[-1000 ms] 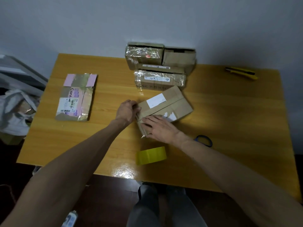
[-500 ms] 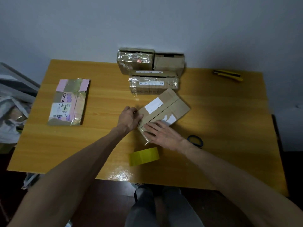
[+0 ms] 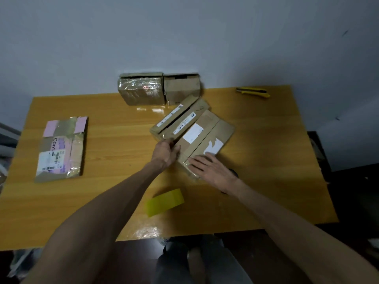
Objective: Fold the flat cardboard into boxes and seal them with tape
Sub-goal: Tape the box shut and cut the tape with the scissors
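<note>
Two hands meet on a taped cardboard box (image 3: 205, 138) near the middle of the surface (image 3: 114, 136). The left hand (image 3: 165, 153) grips its near-left corner; the right hand (image 3: 211, 169) lies flat on top, fingers straight. The box looks light and stiff, and is best held by its edges.

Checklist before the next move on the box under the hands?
1. Box flaps lie flat: ok.
2. Right hand flat on box top: ok.
3. Left hand holds box's near-left end: ok.
4. Tape roll free, in front of the hands: ok.
5. Centre seam sealed: cannot tell.
6. Clearance from second box: not ok, it looks pressed against the left side.
</note>
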